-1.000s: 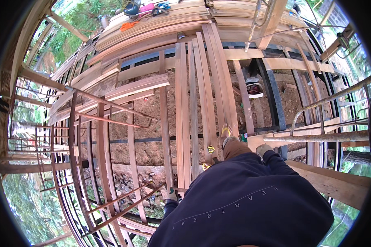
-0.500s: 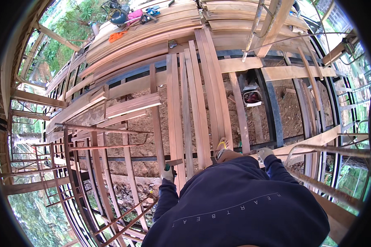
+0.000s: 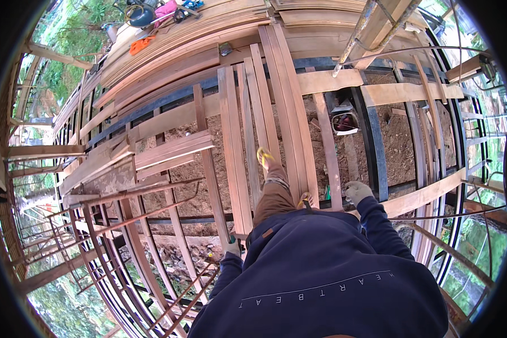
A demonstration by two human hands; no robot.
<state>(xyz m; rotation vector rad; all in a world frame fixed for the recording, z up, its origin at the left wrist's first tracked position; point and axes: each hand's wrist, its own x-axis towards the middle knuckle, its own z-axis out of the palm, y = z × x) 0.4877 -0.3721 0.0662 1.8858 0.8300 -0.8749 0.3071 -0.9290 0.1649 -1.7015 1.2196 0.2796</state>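
My left hand [image 3: 231, 247], in a pale glove, is closed around a hand tool [image 3: 241, 237] with a dark green handle and a flat brownish head. The tool is partly hidden against my dark sweatshirt, so its exact kind is unclear. Out to the right, my gloved right hand [image 3: 357, 192] hangs over the frame with its fingers loosely apart and nothing visible in them. Under my feet in yellow-strapped sandals lie long reddish-brown planks [image 3: 290, 112], set lengthwise across the joists. My left foot [image 3: 266, 158] is stretched forward onto them; the other is near my waist.
Bare soil [image 3: 327, 149] shows between dark metal beams [image 3: 369, 141] and wooden joists. A white box [image 3: 344, 123] sits down in one gap. Stacked boards [image 3: 180, 53] fill the far side, with an orange cloth [image 3: 141, 45] and an air compressor [image 3: 140, 15]. Rusty scaffold pipes [image 3: 146, 191] stand at left.
My left foot has come forward along the planks and the view has shifted ahead. The tool in my left hand is now nearer my body; my right hand has swung slightly forward.
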